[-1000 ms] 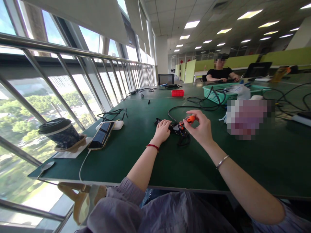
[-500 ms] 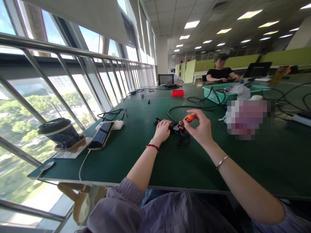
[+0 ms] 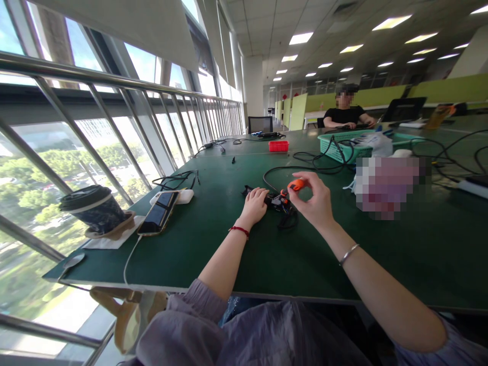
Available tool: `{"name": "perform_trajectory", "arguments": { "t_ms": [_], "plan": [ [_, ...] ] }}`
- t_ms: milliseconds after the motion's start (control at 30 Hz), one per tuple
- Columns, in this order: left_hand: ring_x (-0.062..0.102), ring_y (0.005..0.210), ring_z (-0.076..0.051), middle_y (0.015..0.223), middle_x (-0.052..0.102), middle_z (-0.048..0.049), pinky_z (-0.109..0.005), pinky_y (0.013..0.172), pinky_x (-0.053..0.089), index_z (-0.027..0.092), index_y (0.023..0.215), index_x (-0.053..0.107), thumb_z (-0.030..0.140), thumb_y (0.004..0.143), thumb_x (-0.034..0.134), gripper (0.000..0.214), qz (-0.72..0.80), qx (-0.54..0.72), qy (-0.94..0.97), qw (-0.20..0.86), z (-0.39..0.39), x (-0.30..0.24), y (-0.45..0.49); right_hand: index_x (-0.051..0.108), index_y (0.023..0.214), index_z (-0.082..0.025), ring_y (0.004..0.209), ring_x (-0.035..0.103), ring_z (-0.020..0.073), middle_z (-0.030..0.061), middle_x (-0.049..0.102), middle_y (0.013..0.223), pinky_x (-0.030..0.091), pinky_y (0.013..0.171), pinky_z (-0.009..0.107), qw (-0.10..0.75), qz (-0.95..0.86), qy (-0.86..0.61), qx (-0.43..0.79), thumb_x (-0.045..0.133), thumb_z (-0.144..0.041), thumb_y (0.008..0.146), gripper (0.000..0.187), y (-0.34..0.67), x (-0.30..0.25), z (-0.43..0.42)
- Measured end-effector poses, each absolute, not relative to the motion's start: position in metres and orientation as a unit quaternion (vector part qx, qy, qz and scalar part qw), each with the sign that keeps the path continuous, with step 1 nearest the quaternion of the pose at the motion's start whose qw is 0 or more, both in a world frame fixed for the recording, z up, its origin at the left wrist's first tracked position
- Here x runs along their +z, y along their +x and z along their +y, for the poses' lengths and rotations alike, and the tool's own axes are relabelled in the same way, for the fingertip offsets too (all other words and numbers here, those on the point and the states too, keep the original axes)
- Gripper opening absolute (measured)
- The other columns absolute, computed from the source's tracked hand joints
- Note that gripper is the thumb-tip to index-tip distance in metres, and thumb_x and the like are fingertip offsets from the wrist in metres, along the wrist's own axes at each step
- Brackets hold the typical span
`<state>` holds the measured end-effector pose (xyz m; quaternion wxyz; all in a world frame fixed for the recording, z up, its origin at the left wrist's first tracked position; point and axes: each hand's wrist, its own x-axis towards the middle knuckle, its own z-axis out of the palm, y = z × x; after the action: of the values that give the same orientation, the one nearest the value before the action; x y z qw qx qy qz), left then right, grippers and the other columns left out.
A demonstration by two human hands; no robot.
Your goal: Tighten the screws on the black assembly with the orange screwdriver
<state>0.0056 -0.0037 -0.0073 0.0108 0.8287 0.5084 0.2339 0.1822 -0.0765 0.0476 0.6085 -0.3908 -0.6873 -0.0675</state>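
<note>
Between thumb and fingertips, my right hand pinches an orange-handled screwdriver with black patches, tilted toward a black device on the green table. Where its tip meets the device is too small to make out. Orange bits show on the device near the tool. My left hand lies over the left part of the device, fingers bent around it and holding it against the tabletop. That hand hides much of the device, whose black end pokes out beyond the fingers. A dark strap or cable hangs off its near side.
Left of my hands lie a phone, a white case and a lidded cup. Beyond are a red tray, a green basket and black cables. A person sits across the table.
The orange screwdriver handle has turned slightly in my right fingertips and looks shorter from here. Both hands stay in nearly the same place, and the device has not moved.
</note>
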Motion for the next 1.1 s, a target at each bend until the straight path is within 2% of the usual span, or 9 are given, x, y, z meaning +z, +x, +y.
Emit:
{"name": "perform_trajectory", "arguments": {
  "t_ms": [100, 267, 500, 600, 700, 767, 933, 1000, 1100],
  "plan": [
    [0.031, 0.138, -0.021, 0.142, 0.048, -0.0050, -0.040, 0.118, 0.024, 0.019, 0.133, 0.047, 0.009, 0.083, 0.040, 0.052, 0.509, 0.233, 0.828, 0.013, -0.0038, -0.0072, 0.0054, 0.059, 0.102, -0.022, 0.071, 0.061, 0.0193, 0.0007, 0.063, 0.073, 0.050, 0.078, 0.038, 0.606, -0.693, -0.385, -0.067, 0.061, -0.027, 0.076, 0.027, 0.1824, 0.0471, -0.0759],
    [0.031, 0.138, -0.022, 0.143, 0.047, -0.0048, -0.041, 0.118, 0.024, 0.020, 0.134, 0.047, 0.009, 0.083, 0.041, 0.053, 0.510, 0.233, 0.828, 0.016, -0.0049, -0.0063, 0.0054, 0.062, 0.086, -0.023, 0.069, 0.059, 0.0201, 0.0003, 0.059, 0.064, 0.049, 0.073, 0.037, 0.592, -0.684, -0.419, -0.079, 0.061, -0.037, 0.079, 0.016, 0.1827, 0.0460, -0.0753],
    [0.031, 0.138, -0.022, 0.143, 0.047, -0.0046, -0.041, 0.118, 0.025, 0.020, 0.134, 0.047, 0.009, 0.083, 0.040, 0.053, 0.511, 0.231, 0.828, 0.019, -0.0056, -0.0048, 0.0060, 0.059, 0.103, -0.023, 0.071, 0.062, 0.0195, 0.0003, 0.063, 0.073, 0.050, 0.077, 0.038, 0.609, -0.691, -0.385, -0.066, 0.061, -0.028, 0.077, 0.027, 0.1824, 0.0473, -0.0764],
    [0.030, 0.138, -0.022, 0.143, 0.047, -0.0059, -0.041, 0.118, 0.024, 0.018, 0.134, 0.047, 0.009, 0.083, 0.040, 0.053, 0.510, 0.230, 0.829, 0.019, -0.0058, -0.0049, 0.0058, 0.061, 0.092, -0.023, 0.071, 0.061, 0.0204, 0.0000, 0.061, 0.066, 0.049, 0.075, 0.037, 0.599, -0.690, -0.399, -0.074, 0.062, -0.031, 0.077, 0.017, 0.1828, 0.0469, -0.0759],
    [0.030, 0.139, -0.022, 0.143, 0.047, -0.0057, -0.041, 0.118, 0.023, 0.018, 0.134, 0.047, 0.009, 0.083, 0.041, 0.053, 0.510, 0.230, 0.829, 0.018, -0.0058, -0.0052, 0.0055, 0.061, 0.078, -0.023, 0.072, 0.061, 0.0207, 0.0019, 0.064, 0.068, 0.049, 0.071, 0.036, 0.590, -0.690, -0.413, -0.078, 0.061, -0.033, 0.079, 0.010, 0.1829, 0.0465, -0.0757],
    [0.030, 0.139, -0.022, 0.143, 0.047, -0.0051, -0.041, 0.118, 0.023, 0.019, 0.134, 0.047, 0.009, 0.083, 0.041, 0.052, 0.510, 0.230, 0.829, 0.017, -0.0055, -0.0056, 0.0055, 0.062, 0.083, -0.023, 0.069, 0.060, 0.0198, 0.0018, 0.064, 0.070, 0.049, 0.070, 0.035, 0.593, -0.689, -0.411, -0.071, 0.061, -0.032, 0.079, 0.011, 0.1825, 0.0466, -0.0760],
    [0.031, 0.139, -0.022, 0.143, 0.047, -0.0046, -0.040, 0.118, 0.023, 0.019, 0.134, 0.047, 0.010, 0.084, 0.040, 0.052, 0.511, 0.228, 0.828, 0.012, -0.0044, -0.0068, 0.0057, 0.058, 0.104, -0.021, 0.070, 0.061, 0.0187, 0.0012, 0.063, 0.077, 0.050, 0.077, 0.037, 0.611, -0.696, -0.372, -0.068, 0.060, -0.023, 0.075, 0.029, 0.1817, 0.0477, -0.0772],
    [0.031, 0.139, -0.022, 0.143, 0.047, -0.0042, -0.040, 0.118, 0.023, 0.020, 0.134, 0.047, 0.010, 0.084, 0.040, 0.052, 0.511, 0.230, 0.828, 0.013, -0.0044, -0.0070, 0.0056, 0.058, 0.103, -0.022, 0.070, 0.061, 0.0188, 0.0005, 0.062, 0.074, 0.049, 0.076, 0.037, 0.608, -0.695, -0.377, -0.070, 0.060, -0.024, 0.075, 0.028, 0.1817, 0.0475, -0.0772],
    [0.030, 0.139, -0.022, 0.143, 0.047, -0.0047, -0.040, 0.118, 0.023, 0.019, 0.134, 0.047, 0.009, 0.084, 0.040, 0.052, 0.509, 0.232, 0.829, 0.015, -0.0048, -0.0068, 0.0055, 0.061, 0.089, -0.023, 0.068, 0.059, 0.0195, -0.0002, 0.059, 0.065, 0.049, 0.074, 0.036, 0.596, -0.693, -0.399, -0.080, 0.061, -0.030, 0.077, 0.014, 0.1818, 0.0468, -0.0767]
  ]
}}
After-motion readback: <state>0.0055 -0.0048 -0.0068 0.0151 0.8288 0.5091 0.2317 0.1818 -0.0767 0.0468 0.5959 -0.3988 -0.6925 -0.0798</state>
